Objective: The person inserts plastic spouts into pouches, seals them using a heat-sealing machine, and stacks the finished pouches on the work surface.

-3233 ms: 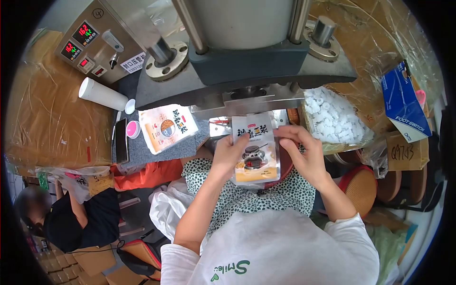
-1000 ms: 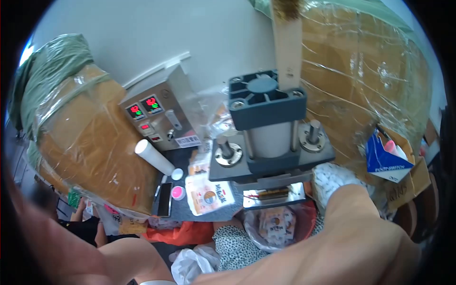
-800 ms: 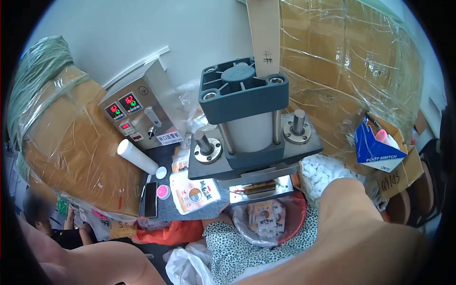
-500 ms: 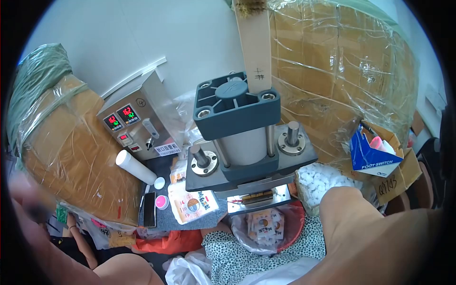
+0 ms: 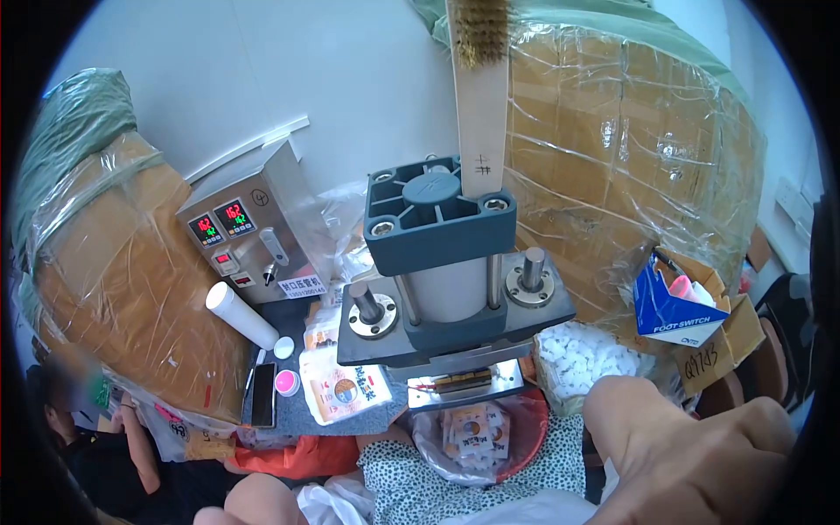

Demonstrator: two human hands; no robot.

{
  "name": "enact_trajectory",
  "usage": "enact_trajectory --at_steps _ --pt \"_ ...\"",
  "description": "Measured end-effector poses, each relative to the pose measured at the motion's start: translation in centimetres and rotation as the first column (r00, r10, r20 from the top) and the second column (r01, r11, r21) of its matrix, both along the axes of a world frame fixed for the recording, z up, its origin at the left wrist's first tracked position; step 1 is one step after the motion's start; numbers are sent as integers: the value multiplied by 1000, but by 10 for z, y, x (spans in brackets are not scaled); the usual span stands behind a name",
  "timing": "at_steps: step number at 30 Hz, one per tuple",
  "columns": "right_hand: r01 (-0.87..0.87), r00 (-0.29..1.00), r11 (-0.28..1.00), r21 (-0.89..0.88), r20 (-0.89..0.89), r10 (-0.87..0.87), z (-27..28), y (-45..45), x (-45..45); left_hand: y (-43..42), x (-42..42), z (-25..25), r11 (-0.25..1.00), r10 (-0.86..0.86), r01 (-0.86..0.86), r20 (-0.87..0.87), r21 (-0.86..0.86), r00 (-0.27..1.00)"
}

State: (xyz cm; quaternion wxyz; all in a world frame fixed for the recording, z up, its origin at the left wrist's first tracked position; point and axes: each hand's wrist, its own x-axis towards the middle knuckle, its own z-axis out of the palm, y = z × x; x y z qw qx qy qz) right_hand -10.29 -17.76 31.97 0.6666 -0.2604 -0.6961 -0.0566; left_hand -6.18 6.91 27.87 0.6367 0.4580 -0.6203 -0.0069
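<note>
My right hand (image 5: 700, 459) and arm show as bare skin, large and close to the camera at the lower right. Its fingers cannot be made out, and nothing held is visible. Beyond it lie many small white pieces (image 5: 582, 359) in a clear bag. My left hand does not show; a rounded patch of bare skin fills the bottom left. In the middle stands a dark blue-grey press (image 5: 437, 262) with metal posts. Below its jaw, a red basin (image 5: 540, 424) lined with clear plastic contains printed pouches (image 5: 477, 430). More printed pouches (image 5: 350, 389) lie left of the press.
A steel control box (image 5: 254, 232) with red and green digits stands left. Near it are a white bottle (image 5: 241, 315), a phone (image 5: 262, 394) and a pink-topped jar (image 5: 287, 382). Wrapped cartons (image 5: 630, 149) and a blue box (image 5: 678, 302) flank the press. A co-worker (image 5: 105, 468) sits lower left.
The view has shifted slightly. The blurred hand and forearm at the left edge have gone out of view, uncovering the co-worker. My right hand and arm have moved lower in the picture.
</note>
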Motion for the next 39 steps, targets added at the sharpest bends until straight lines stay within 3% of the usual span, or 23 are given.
enact_trajectory --at_steps 11,17,19,21,22,23,24,25,26,27,28,31,34,36,38,39 --pt "-59 984 995 85 174 43 -3 -7 -18 0 1 -6 990 -141 141 10 -17 990" --pt "-67 974 995 71 222 50 -26 -32 -25 18 1 -7 897 -438 442 157 7 885" --pt "-208 965 974 -95 145 220 -77 -69 -32 27 4 -12 815 -575 575 215 69 790" --pt "-160 986 975 -153 13 164 -103 -79 -28 36 6 -24 735 -676 662 232 144 700" --pt "-35 997 989 -144 -76 25 -84 -57 -13 42 4 -33 757 -653 637 204 146 729" --pt "272 834 957 -95 -473 -284 -121 -55 -32 47 4 -44 800 -599 585 155 132 785" --pt "552 546 746 -372 -515 -661 -134 -63 -35 50 -3 -67 957 -278 281 -49 76 959" --pt "586 210 455 -670 -417 -884 -140 -66 -35 52 -9 -89 994 35 -1 -305 111 952" --pt "495 21 -115 -862 144 -989 -137 -84 -21 56 -11 -113 933 359 -294 -496 208 790" --pt "517 -155 -391 -762 366 -918 -156 -92 -11 61 0 -137 834 551 -405 -525 375 648" --pt "487 -323 -634 -600 551 -769 -183 -100 1 58 7 -155 804 592 -416 -634 425 498" --pt "432 -359 -768 -473 691 -628 -240 -129 11 43 25 -181 616 783 -420 -576 666 236" --pt "387 -295 -720 -576 662 -689 -260 -125 18 37 44 -214 424 898 -541 -413 726 149" --pt "288 -238 -607 -741 558 -795 -257 -123 23 39 63 -237 -3 994 -759 86 651 70" --pt "393 -226 -570 -721 525 -820 -273 -135 28 39 78 -246 -86 950 -905 308 418 52" --pt "428 -227 -609 -668 573 -787 -283 -143 29 39 80 -265 -245 850 -897 527 368 -15"
